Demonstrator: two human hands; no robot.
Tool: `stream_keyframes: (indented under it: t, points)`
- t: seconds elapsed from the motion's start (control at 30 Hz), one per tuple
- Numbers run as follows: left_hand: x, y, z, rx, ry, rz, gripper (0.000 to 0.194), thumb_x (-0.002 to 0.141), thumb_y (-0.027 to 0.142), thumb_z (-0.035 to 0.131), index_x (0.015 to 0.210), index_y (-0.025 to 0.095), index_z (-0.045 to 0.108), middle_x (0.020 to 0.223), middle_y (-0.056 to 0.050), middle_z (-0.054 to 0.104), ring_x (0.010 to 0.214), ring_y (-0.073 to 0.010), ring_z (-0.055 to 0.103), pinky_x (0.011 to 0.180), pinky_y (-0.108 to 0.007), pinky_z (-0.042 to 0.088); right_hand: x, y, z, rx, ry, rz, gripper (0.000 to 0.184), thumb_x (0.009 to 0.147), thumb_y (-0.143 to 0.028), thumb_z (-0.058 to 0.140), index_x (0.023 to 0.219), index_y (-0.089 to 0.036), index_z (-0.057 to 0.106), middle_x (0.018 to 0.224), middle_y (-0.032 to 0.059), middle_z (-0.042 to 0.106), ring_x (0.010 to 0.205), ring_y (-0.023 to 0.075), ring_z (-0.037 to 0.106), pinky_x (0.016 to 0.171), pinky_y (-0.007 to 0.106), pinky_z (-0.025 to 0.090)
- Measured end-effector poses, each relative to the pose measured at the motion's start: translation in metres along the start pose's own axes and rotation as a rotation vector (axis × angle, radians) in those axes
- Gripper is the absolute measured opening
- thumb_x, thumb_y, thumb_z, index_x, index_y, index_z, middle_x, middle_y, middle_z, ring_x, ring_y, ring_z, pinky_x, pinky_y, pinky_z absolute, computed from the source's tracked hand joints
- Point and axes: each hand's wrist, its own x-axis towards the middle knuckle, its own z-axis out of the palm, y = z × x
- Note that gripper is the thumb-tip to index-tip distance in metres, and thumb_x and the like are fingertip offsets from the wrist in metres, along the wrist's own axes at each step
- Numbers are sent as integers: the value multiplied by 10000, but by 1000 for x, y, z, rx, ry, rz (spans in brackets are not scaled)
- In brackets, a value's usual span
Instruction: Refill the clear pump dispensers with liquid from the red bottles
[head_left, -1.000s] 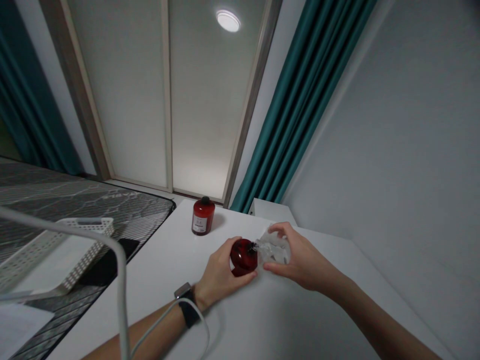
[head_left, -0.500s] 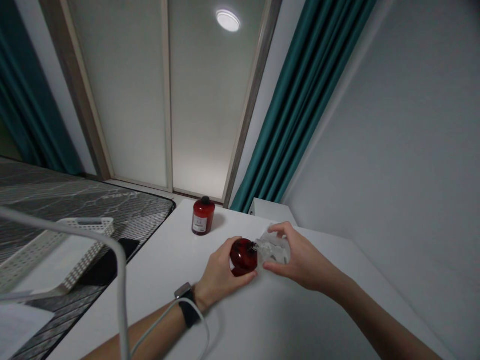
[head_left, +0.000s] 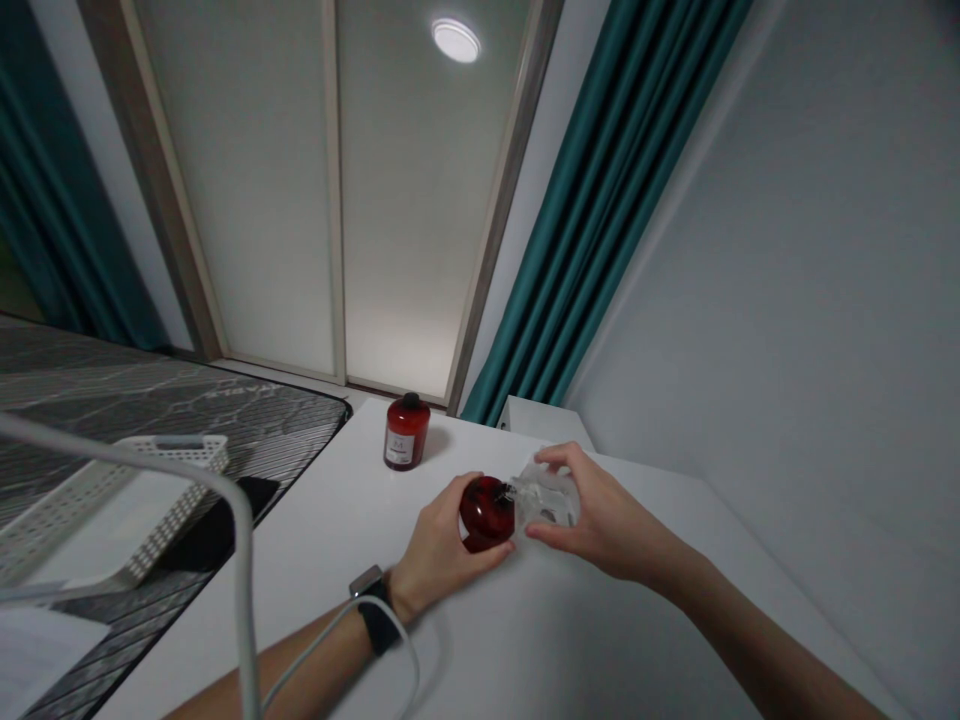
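Observation:
Fingers and thumb of my left hand (head_left: 442, 545) wrap round a dark red bottle (head_left: 489, 508), which is tilted with its neck toward the right. In my right hand (head_left: 600, 515) is a clear bottle (head_left: 551, 495), tipped so that its mouth meets the neck of the red one. Liquid flow between the two mouths is too small to make out. Behind them, a second red bottle (head_left: 407, 432) with a black cap and a pale label stands upright on the white table (head_left: 360, 520).
A white perforated basket (head_left: 172, 505) lies left of the table, beside a dark patterned surface (head_left: 300, 420). A white cable (head_left: 244, 560) crosses the lower left. The grey wall (head_left: 825, 350) borders the table's right side; a white box (head_left: 544, 415) stands past its far edge.
The clear bottle has shifted very slightly in my right hand, and less liquid seems to show in it. Otherwise both hands and the red bottles hold their places.

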Motion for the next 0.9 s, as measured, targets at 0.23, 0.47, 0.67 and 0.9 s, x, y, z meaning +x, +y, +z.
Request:
stream_keyframes:
  t: [0.23, 0.47, 0.67, 0.9]
  points:
    - [1, 1, -1, 3, -3, -8, 681, 675, 287, 806, 1273, 201, 492, 1233, -106, 647, 1133, -286, 644, 993, -460, 535, 2, 4, 2, 32, 52, -106, 499, 719, -243, 758, 1123, -230, 465, 1198, 110, 588, 1151, 289, 590, 990, 474, 485]
    - [1, 1, 0, -10, 9, -5, 683, 676, 291, 812, 1272, 212, 489, 1238, -98, 644, 1136, -283, 644, 1004, -448, 532, 1, 5, 2, 34, 31, -94, 529, 737, -241, 757, 1169, -236, 452, 1242, 121, 586, 1187, 290, 582, 1015, 483, 476]
    - [1, 3, 0, -32, 9, -12, 655, 686, 280, 804, 1258, 214, 492, 1216, -88, 649, 1104, -269, 653, 981, -426, 543, 1, 5, 2, 26, 33, -102, 549, 749, -252, 754, 1200, -230, 441, 1259, 122, 581, 1187, 283, 580, 1022, 478, 471]
    - [0, 3, 0, -38, 13, -14, 667, 685, 284, 809, 1262, 211, 483, 1223, -89, 642, 1117, -270, 645, 995, -423, 533, 2, 4, 2, 25, 22, -108, 550, 752, -236, 761, 1196, -229, 436, 1286, 135, 570, 1234, 293, 558, 1042, 485, 460]
